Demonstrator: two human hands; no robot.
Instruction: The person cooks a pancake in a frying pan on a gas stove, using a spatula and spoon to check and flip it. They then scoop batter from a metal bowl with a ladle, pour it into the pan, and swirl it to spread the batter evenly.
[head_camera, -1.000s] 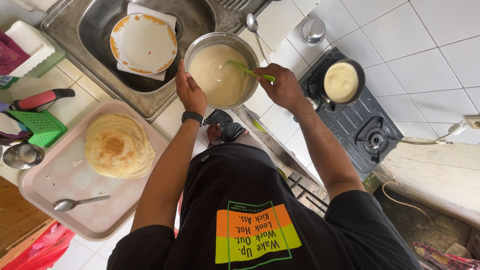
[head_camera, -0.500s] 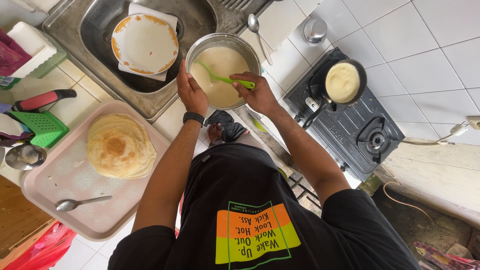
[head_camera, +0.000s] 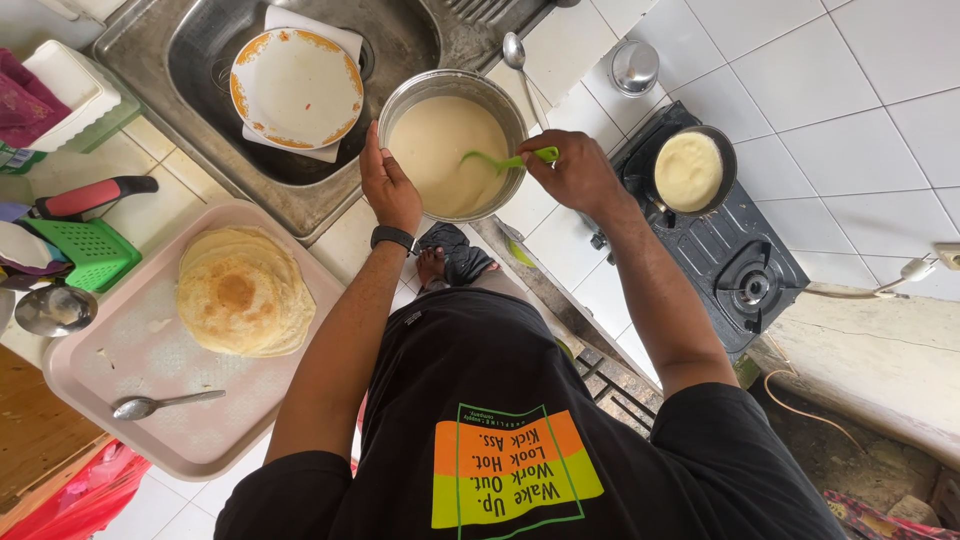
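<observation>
While the left hand (head_camera: 388, 185) steadies the pot (head_camera: 452, 140) by its rim, the right hand (head_camera: 572, 172) holds a green ladle (head_camera: 505, 160) dipped in the batter (head_camera: 445, 150).
The pot sits on the tiled surface (head_camera: 580, 60) between the sink (head_camera: 400, 40) and the stove (head_camera: 720, 240); both grips are closed, left on the rim, right on the ladle handle. A pan (head_camera: 690, 170) of batter rests on the stove. A stack of flatbreads (head_camera: 243, 293) and a spoon (head_camera: 165, 404) lie on the pink tray (head_camera: 200, 440); a plate (head_camera: 296, 88) sits in the sink.
</observation>
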